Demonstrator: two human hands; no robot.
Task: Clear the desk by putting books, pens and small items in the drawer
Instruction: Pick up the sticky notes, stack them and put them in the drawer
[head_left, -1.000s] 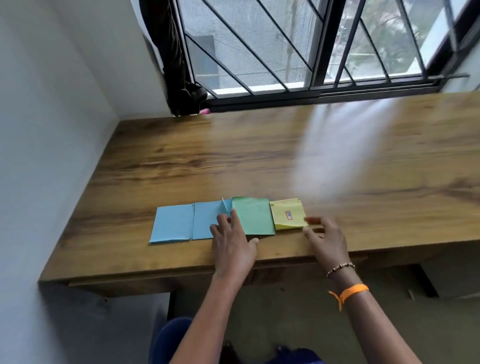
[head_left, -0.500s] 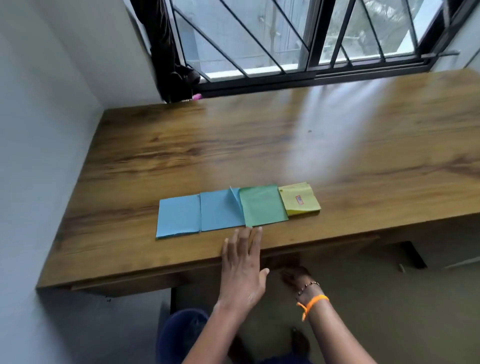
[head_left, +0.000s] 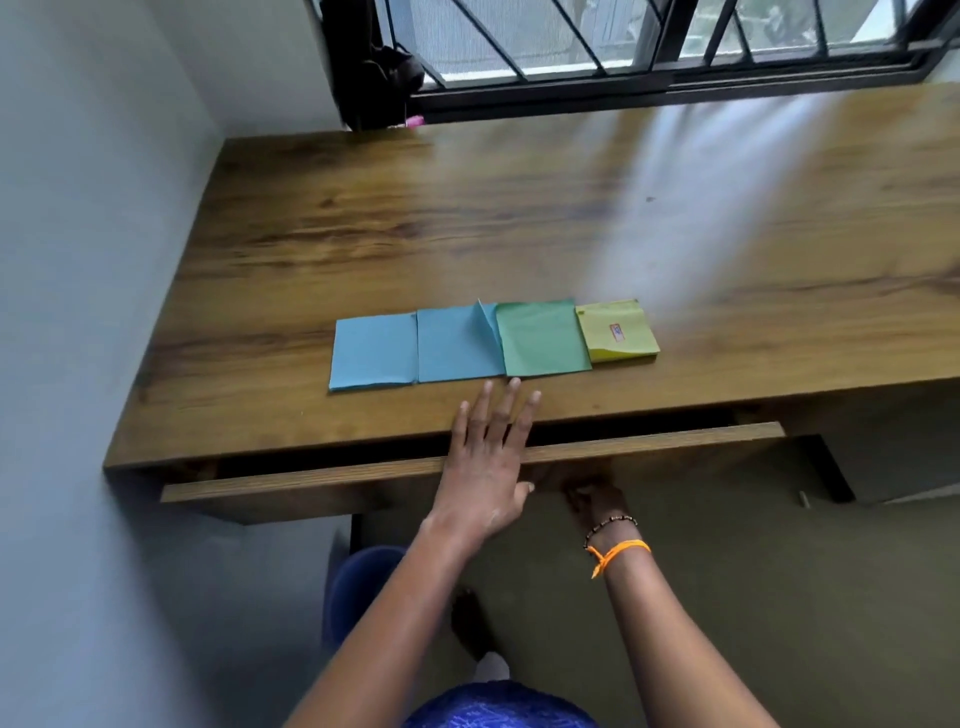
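Fingers (head_left: 511, 410) of our left hand (head_left: 485, 467) lie straight over the tabletop (head_left: 467, 223) edge; our right hand (head_left: 592, 493) grips beneath the drawer (head_left: 363, 475) front.

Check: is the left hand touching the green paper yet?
Apart. The head view shows the left hand flat on the desk, with a strip of bare wood between it and the green paper.
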